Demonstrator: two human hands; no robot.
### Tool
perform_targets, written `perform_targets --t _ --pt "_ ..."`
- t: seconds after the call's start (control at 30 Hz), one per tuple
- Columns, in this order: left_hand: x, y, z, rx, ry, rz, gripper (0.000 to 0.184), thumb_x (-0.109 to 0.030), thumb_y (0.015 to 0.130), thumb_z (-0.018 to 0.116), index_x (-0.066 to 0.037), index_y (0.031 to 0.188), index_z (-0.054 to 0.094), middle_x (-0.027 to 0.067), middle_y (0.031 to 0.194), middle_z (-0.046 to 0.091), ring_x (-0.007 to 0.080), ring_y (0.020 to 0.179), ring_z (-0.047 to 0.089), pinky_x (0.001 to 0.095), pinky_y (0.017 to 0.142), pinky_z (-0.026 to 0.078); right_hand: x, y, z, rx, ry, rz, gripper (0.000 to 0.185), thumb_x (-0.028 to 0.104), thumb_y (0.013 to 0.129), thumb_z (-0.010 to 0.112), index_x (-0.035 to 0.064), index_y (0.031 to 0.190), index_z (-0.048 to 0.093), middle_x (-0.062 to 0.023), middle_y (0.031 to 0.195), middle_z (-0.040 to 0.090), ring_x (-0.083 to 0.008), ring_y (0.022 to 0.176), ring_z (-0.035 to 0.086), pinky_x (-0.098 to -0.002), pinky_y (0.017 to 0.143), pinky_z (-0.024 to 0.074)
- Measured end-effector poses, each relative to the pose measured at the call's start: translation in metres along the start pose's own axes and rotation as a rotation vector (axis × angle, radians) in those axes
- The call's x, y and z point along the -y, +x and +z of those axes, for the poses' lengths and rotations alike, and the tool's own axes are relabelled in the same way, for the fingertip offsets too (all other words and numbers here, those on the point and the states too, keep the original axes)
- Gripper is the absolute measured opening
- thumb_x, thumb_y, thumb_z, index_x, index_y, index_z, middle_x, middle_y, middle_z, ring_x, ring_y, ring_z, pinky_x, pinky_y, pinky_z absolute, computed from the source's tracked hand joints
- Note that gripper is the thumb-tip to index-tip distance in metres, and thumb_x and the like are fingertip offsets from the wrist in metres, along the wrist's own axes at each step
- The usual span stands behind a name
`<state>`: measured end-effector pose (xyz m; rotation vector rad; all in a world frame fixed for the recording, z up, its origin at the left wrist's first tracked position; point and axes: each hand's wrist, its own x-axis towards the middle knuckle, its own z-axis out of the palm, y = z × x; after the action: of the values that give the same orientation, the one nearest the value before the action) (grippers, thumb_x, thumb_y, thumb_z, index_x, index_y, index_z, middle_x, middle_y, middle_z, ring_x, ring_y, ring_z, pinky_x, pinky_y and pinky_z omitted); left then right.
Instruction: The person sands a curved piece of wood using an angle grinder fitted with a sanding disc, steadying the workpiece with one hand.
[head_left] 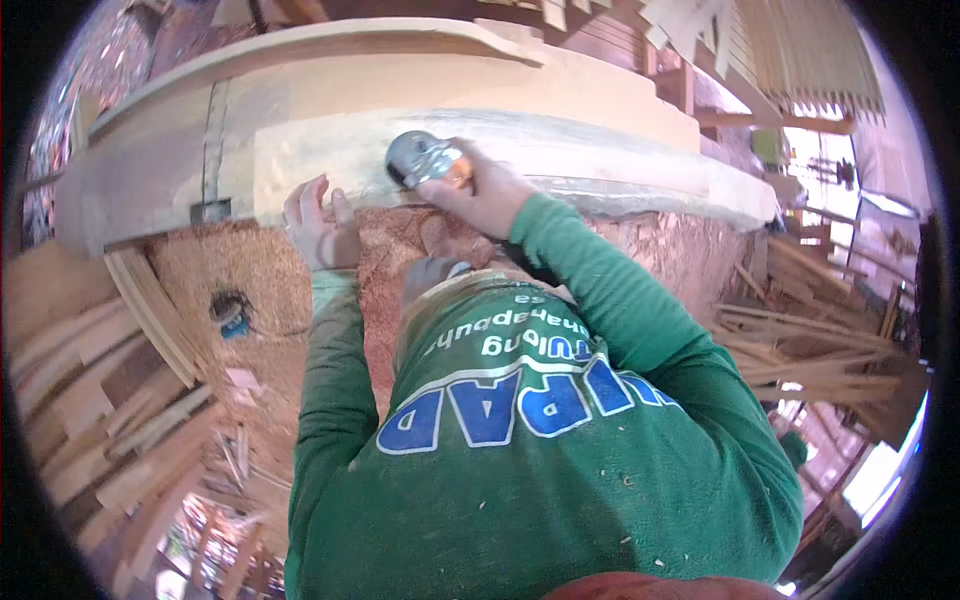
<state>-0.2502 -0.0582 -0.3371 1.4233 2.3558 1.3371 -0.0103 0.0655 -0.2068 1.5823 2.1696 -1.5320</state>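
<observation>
My right hand [485, 192] is wrapped around a shiny, silvery rounded object [418, 160] that looks like a can or jar; its exact kind does not show. It is tipped over a pale wooden board [590, 150] with a whitish, smeared surface, and its dark end points left. My left hand [324, 222] is at the board's near edge, left of the object, with fingers raised and apart and nothing in them. Whether its fingertips touch the wood I cannot tell.
The board lies on a long workbench [140, 190] with a dark slot across its left part. A blue and black tool [232, 315] lies on the sawdust-covered ground. Stacked planks [90, 420] are at the left, loose wood strips [810, 335] at the right, and thin slats [800, 60] at the upper right.
</observation>
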Motion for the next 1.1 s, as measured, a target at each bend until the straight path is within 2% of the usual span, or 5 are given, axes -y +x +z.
perform_targets --t 0.2,0.5,0.83,0.97,1.1 --pt "-0.046 0.014 0.021 0.268 0.086 0.203 0.038 -0.023 0.093 0.074 -0.007 0.127 0.07 0.0184 0.134 0.066 0.0382 0.126 0.063 0.0486 0.104 0.05 -0.037 -0.03 -0.02 -0.177 0.026 0.098 0.102 0.065 0.092 0.07 -0.0027 0.16 0.036 -0.0328 0.134 0.065 -0.0412 0.124 0.067 -0.0444 0.108 0.0505" --pt "-0.125 -0.035 0.098 0.619 0.438 0.484 0.074 -0.051 0.094 0.067 -0.017 0.157 0.051 0.0134 0.17 0.037 0.0423 0.157 0.029 0.0659 0.125 0.016 -0.144 -0.086 -0.092 -0.365 0.353 0.252 0.106 0.066 0.091 0.071 -0.0038 0.16 0.032 -0.0315 0.135 0.065 -0.0381 0.129 0.064 -0.0406 0.11 0.0488" --pt "-0.187 -0.033 0.136 0.898 0.541 0.499 0.083 -0.061 0.094 0.065 -0.028 0.165 0.038 0.0099 0.178 0.018 0.0466 0.162 0.011 0.081 0.117 -0.001 -0.283 -0.15 -0.176 -0.595 0.434 0.337 0.097 0.067 0.092 0.07 -0.0017 0.155 0.043 -0.0227 0.131 0.067 -0.0276 0.119 0.066 -0.0362 0.101 0.0524" --pt "-0.188 -0.033 0.138 0.892 0.548 0.473 0.083 -0.063 0.092 0.067 -0.033 0.165 0.039 0.008 0.178 0.016 0.0451 0.162 0.009 0.0822 0.116 -0.002 -0.34 -0.179 -0.222 -0.656 0.414 0.546 0.093 0.063 0.093 0.072 -0.0035 0.152 0.046 -0.0213 0.13 0.068 -0.0254 0.119 0.066 -0.0352 0.102 0.0515" --pt "-0.19 -0.034 0.141 0.877 0.557 0.475 0.083 -0.063 0.092 0.068 -0.034 0.164 0.039 0.0076 0.178 0.018 0.0434 0.163 0.011 0.0818 0.117 -0.002 -0.396 -0.2 -0.254 -0.728 0.753 0.313 0.068 0.046 0.099 0.074 -0.002 0.143 0.054 -0.0112 0.124 0.069 -0.0163 0.109 0.065 -0.0302 0.096 0.052"
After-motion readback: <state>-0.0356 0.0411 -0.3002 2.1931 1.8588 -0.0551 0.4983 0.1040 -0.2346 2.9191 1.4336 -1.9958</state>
